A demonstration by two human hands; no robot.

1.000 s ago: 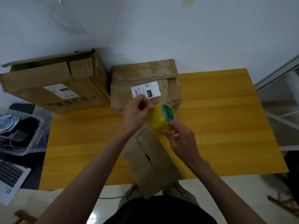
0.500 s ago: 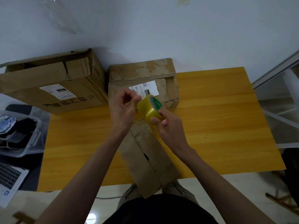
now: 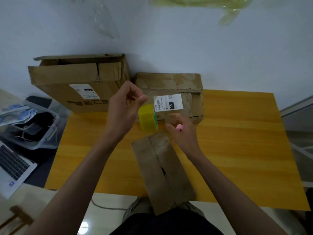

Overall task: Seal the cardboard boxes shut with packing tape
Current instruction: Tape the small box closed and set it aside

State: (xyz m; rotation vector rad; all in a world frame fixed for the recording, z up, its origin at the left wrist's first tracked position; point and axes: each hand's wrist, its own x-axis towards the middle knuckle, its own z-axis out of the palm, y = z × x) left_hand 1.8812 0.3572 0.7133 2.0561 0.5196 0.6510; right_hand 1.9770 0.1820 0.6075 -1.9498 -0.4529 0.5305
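Two hands share the tape roll (image 3: 147,119) above the small box (image 3: 162,170): left hand (image 3: 122,107) pinches the loose end, right hand (image 3: 182,131) grips the roll from 3 o'clock; draw enough tape out to span the seam toward 6 o'clock, keeping it taut

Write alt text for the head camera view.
Two bare hands work a yellow tape roll above a small cardboard box on a yellow table: the left hand pinches the tape's end, the right hand holds the roll.
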